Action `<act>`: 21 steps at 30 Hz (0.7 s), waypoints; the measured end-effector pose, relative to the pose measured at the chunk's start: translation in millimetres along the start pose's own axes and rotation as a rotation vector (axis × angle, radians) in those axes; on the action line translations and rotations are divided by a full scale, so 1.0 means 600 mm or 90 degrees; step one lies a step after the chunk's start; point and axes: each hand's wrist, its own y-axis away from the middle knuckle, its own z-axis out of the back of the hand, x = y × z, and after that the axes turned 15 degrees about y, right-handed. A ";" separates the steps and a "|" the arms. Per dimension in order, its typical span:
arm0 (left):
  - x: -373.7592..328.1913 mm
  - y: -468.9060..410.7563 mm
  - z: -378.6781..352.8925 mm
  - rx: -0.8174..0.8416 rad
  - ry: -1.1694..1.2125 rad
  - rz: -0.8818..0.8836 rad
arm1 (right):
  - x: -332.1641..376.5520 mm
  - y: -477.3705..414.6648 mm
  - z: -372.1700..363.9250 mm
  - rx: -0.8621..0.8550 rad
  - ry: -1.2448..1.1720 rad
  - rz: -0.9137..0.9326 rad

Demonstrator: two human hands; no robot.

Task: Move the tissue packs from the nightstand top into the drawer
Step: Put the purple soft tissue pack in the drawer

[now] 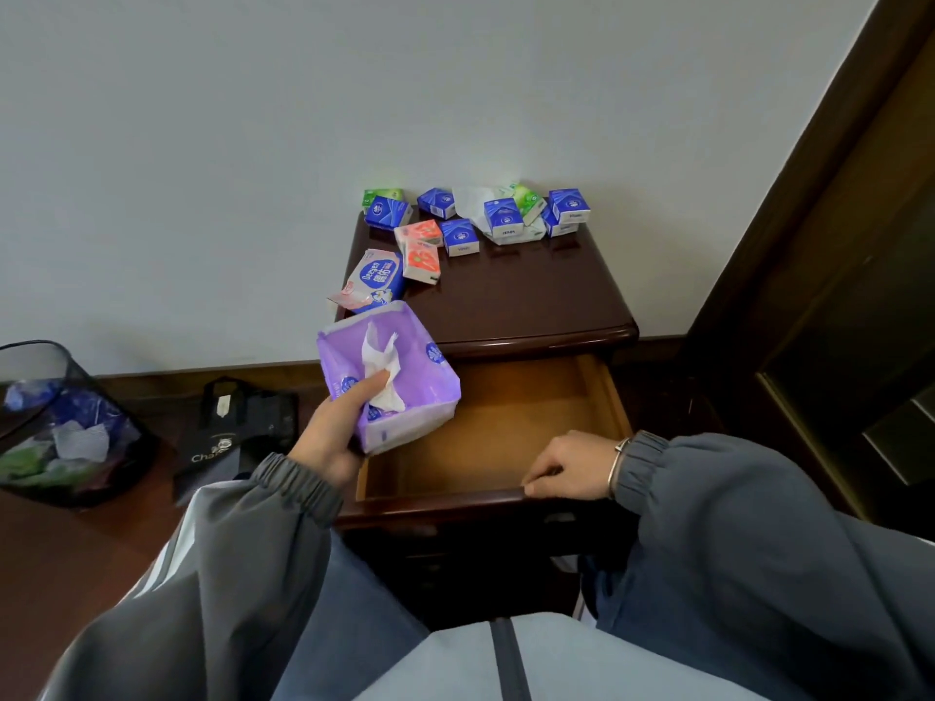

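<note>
A: Best way w/ the purple pack (399, 376)?
B: I'd say lower it flat, deep in the drawer (506, 422), so there's room for the rest.
A: Hands?
B: The left hand (329, 437), drawer's 9 o'clock, grips it just above, thumb on top. The right hand (571, 465) is curled over the front edge, 5 o'clock. Other packs (459, 237): on the top (531, 296), 12 o'clock.

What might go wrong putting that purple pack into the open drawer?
The loose tissue poking from the purple pack in the left hand may snag or pull out. The blue-and-white pack at the nightstand edge could get knocked off. The right hand on the drawer might nudge it shut.
</note>
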 end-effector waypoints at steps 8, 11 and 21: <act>0.037 0.001 0.017 -0.040 -0.020 0.081 | -0.003 0.010 -0.004 0.098 -0.107 0.064; 0.045 -0.004 0.020 -0.027 -0.035 0.088 | -0.018 0.002 -0.002 0.146 -0.157 0.069; 0.056 -0.026 0.002 0.041 -0.149 0.158 | 0.018 -0.100 0.051 -0.130 -0.641 -0.160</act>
